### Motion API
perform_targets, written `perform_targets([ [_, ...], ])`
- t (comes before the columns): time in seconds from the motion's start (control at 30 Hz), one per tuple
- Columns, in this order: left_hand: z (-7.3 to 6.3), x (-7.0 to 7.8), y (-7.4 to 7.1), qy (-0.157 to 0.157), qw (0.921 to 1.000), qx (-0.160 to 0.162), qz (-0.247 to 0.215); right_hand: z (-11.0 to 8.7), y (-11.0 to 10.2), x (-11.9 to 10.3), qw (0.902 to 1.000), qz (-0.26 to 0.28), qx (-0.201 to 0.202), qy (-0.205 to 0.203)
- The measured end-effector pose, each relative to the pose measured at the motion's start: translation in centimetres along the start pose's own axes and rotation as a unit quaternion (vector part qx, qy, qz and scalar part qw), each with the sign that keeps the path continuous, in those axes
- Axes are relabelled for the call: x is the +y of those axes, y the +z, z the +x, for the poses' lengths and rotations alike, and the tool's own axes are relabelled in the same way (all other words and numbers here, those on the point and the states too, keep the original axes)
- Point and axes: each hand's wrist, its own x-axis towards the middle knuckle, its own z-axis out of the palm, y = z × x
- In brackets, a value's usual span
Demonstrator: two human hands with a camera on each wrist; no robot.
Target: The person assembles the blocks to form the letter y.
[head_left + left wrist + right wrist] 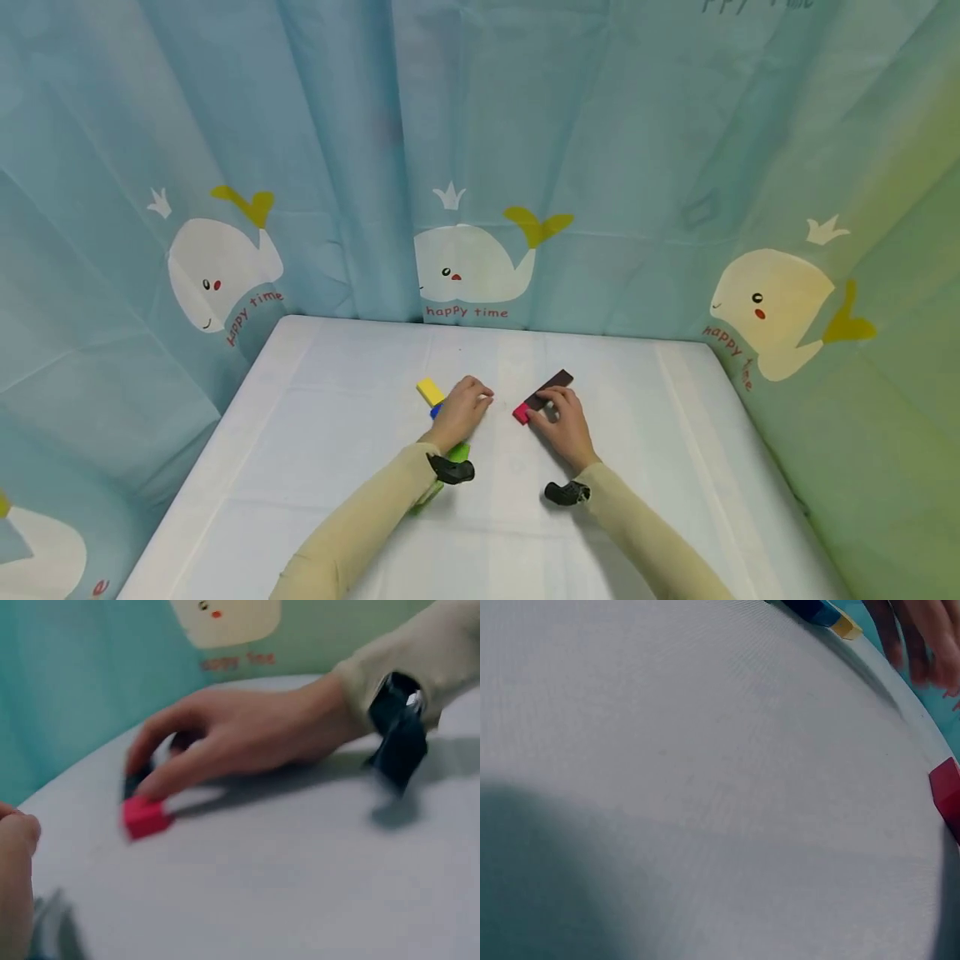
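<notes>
My right hand (567,425) pinches a long dark brown block (556,382) between thumb and fingers, close to a small red block (521,413) at its near end. The left wrist view shows the thumb right at the red block (146,818). To the left, my left hand (461,414) holds nothing, its fingers loosely bent toward the right. Beneath and beside it lie a yellow block (430,392) and a blue block (436,411), the blue one partly hidden by the hand. Green blocks (459,452) show under my left wrist, mostly covered by the sleeve and strap.
A white-covered table (637,400) spreads under both hands. Behind and around it hangs a blue-green curtain (360,167) printed with whales. Black straps (452,469) sit on both wrists.
</notes>
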Motion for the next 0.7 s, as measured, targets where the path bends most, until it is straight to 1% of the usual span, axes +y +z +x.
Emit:
perform_targets([
  [0.1,-1.5,-2.0,-2.2,0.014,0.9973,0.04,0.06,-0.1,0.2,0.2,1.0,-0.001,-0.001,0.009],
  [0.17,-2.6,-3.2,-3.4,0.02,0.9935,0.056,0.097,-0.2,0.2,0.3,0.9999,0.0,0.001,0.014],
  [0.23,-3.7,-4.0,-4.3,0.024,0.9919,0.05,0.114,-0.3,0.1,0.3,0.9999,-0.003,0.007,0.014],
  [0.3,-4.6,-4.4,-4.8,0.032,0.9922,0.035,0.116,-0.4,0.0,0.3,0.9998,-0.006,0.015,0.012],
  [0.37,-5.2,-4.7,-5.1,0.031,0.9936,0.014,0.107,-0.3,-0.1,0.2,0.9996,-0.009,0.023,0.012],
  [0.43,-5.6,-4.8,-5.2,0.022,0.9947,0.003,0.1,-0.3,-0.2,0.1,0.9995,-0.008,0.028,0.011],
  [0.57,-5.9,-4.8,-5.0,-0.024,0.9959,-0.009,0.086,-0.2,0.0,0.0,0.9997,-0.009,0.022,0.011],
  [0.63,-5.9,-4.7,-4.9,-0.039,0.996,-0.015,0.079,-0.2,0.2,-0.1,0.9997,-0.01,0.018,0.009],
  [0.7,-5.9,-4.7,-4.7,-0.046,0.9958,-0.019,0.076,-0.1,0.3,-0.1,0.9998,-0.011,0.013,0.01],
])
